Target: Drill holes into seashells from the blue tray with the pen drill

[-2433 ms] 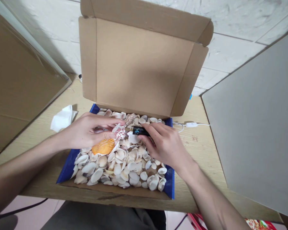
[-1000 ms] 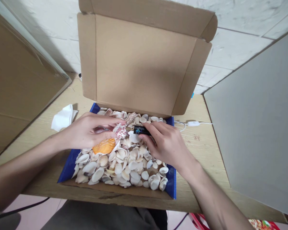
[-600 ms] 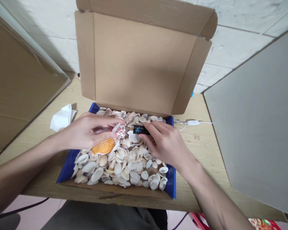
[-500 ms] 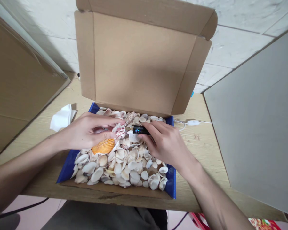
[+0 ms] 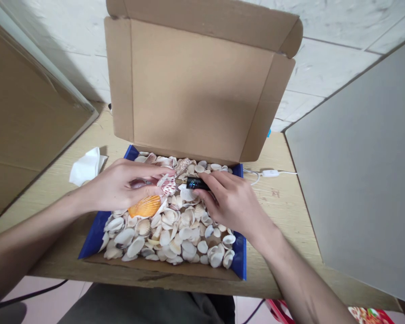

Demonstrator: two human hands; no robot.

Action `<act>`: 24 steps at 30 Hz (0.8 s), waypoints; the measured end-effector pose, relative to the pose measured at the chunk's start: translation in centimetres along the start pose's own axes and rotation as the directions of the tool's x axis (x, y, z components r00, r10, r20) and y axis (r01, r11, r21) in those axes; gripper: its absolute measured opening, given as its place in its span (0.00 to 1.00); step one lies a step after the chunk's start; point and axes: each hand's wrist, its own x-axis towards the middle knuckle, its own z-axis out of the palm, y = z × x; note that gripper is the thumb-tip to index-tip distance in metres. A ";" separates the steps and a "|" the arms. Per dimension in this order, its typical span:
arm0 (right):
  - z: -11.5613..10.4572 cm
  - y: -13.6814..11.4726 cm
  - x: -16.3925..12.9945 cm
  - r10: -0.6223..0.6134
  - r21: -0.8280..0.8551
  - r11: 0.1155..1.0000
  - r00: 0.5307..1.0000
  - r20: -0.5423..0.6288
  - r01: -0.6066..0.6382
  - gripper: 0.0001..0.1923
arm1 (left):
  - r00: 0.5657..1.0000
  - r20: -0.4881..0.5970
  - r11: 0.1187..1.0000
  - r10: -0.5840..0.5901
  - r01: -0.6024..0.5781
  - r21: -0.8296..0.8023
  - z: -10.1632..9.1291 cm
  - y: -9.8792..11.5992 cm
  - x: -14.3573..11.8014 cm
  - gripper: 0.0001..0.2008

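Note:
A blue cardboard box (image 5: 93,234) lies open in front of me, filled with several white and cream seashells. My left hand (image 5: 121,186) pinches a red-speckled shell (image 5: 168,185) between thumb and fingers and rests above an orange scallop shell (image 5: 144,207). My right hand (image 5: 231,202) grips a small black device (image 5: 194,183) with a lit display, its tip pointed at the speckled shell, just short of it. Both hands hover over the far half of the box.
The box's lid (image 5: 195,85) stands upright behind the shells. A crumpled white tissue (image 5: 86,166) lies on the wooden table (image 5: 283,202) to the left. A white cable with a switch (image 5: 270,173) runs to the right. Cardboard panels stand on both sides.
Both hands hold the same pose with the shell and the device. Only the view has shifted slightly.

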 end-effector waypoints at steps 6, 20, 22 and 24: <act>0.0 0.0 -0.1 0.001 -0.006 1.000 1.000 0.006 -0.001 0.15 | 1.000 0.005 1.000 0.000 0.000 -0.003 -0.1 0.1 0.1 0.17; -0.1 0.0 0.0 0.017 0.003 1.000 1.000 0.025 -0.017 0.16 | 1.000 0.014 1.000 -0.013 0.012 0.020 -0.2 0.0 0.0 0.17; -0.1 0.0 0.0 0.010 0.000 1.000 1.000 0.016 -0.010 0.16 | 1.000 0.013 1.000 -0.007 0.006 0.024 -0.2 0.0 0.0 0.17; -0.1 0.0 0.0 0.005 -0.001 1.000 1.000 0.011 -0.005 0.16 | 1.000 0.008 1.000 -0.004 0.004 0.024 -0.2 0.0 0.0 0.17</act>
